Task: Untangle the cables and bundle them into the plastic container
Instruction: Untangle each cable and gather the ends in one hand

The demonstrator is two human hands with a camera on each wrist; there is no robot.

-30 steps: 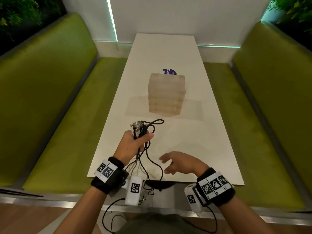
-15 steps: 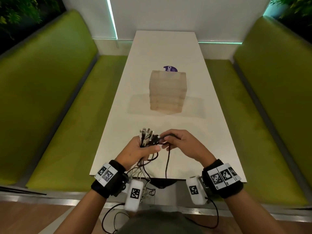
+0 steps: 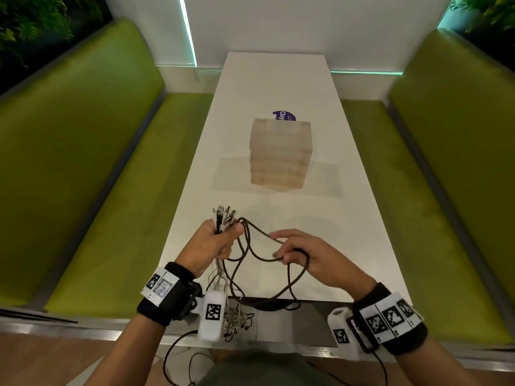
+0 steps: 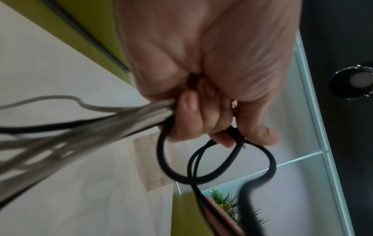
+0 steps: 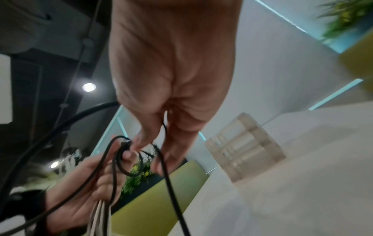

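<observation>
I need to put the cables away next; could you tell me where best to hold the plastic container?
Grip the plastic container by its two side walls, coming from above or the near side: it stands upright and alone on the table, with flat ribbed sides.

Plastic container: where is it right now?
Head view: the plastic container stands mid-table on the white table, beyond both hands, with a purple disc just behind it.
</observation>
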